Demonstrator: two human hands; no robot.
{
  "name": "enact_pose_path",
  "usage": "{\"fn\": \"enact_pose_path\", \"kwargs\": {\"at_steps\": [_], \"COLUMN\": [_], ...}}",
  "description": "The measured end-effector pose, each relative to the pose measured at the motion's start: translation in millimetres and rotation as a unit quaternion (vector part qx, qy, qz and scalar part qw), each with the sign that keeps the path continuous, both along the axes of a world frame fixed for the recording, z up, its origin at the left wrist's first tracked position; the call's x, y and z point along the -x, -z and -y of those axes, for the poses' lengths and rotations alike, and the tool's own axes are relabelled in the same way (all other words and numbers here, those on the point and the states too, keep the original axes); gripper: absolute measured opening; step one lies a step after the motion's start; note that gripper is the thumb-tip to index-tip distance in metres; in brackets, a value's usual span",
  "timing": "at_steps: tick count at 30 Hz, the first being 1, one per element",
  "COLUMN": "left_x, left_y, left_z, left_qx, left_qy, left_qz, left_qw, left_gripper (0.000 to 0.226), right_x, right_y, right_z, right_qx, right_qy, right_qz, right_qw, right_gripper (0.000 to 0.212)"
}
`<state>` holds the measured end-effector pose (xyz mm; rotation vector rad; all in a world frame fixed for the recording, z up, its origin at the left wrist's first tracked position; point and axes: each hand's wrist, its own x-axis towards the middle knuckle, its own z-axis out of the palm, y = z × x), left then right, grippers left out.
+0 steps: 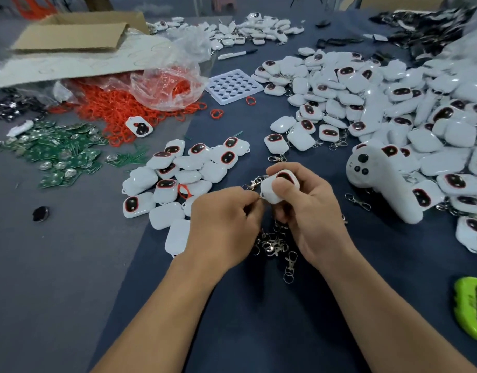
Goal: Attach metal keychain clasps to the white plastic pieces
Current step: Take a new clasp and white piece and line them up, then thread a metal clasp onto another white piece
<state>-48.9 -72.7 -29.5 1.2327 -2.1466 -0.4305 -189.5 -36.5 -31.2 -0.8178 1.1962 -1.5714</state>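
right hand point(306, 208) grips white piece point(279, 185); left hand point(224, 214) pinches clasp point(256, 183).

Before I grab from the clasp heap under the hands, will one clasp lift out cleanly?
Probably not: the metal clasps lie tangled and overlapped, so neighbours may trail along. The stray clasp shows ring and hook linked, so it likely dangles limply.

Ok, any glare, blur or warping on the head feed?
Head view: wide-angle warping toward the edges; cardboard box soft and smeared; glare spots on the white pile at right; left hand, right hand and held white piece fairly sharp; clasp small, hard to resolve; shadows faint.
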Motion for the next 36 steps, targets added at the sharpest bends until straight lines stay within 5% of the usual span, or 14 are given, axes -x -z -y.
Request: {"fn": "enact_pose_path", "kwargs": {"at_steps": [5,12,20,24,31,34,36], "left_x": [9.0,-0.9,-14.3,-31.9,-37.6,-37.2,-36.8], "left_y": [-3.1,-1.1,-5.3,-2.1,4.5,4.7,4.2], "left_z": [-2.8,0.8,2.7,13.5,21.2,20.9,20.8], "left_qx": [0.092,0.063,0.133,0.066,0.005,0.007,0.004], "left_qy": [-0.045,-0.099,-0.190,-0.257,-0.218,-0.209,-0.198], "left_qz": [0.113,0.032,-0.006,0.040,0.024,0.022,0.039], "left_qw": [0.988,0.993,0.973,0.963,0.976,0.978,0.979], "left_gripper": [0.039,0.009,0.017,0.023,0.021,0.021,0.026], "right_x": [-5.7,-2.2,0.4,-2.2,9.3,37.3,50.6], "right_y": [0.4,-5.0,-3.9,-0.3,-22.9,-51.3,-63.9], "right_z": [-2.2,3.1,2.4,0.1,17.2,20.0,17.7], "right_qx": [0.001,-0.046,-0.046,-0.037,-0.146,-0.048,0.072], "right_qy": [0.021,0.033,0.019,0.007,0.021,0.116,0.140], "right_qz": [-0.053,0.017,0.052,-0.005,-0.050,0.146,0.303], "right_qw": [0.998,0.998,0.997,0.999,0.988,0.981,0.940], "right_gripper": [0.014,0.023,0.029,0.023,0.015,0.016,0.024]}}
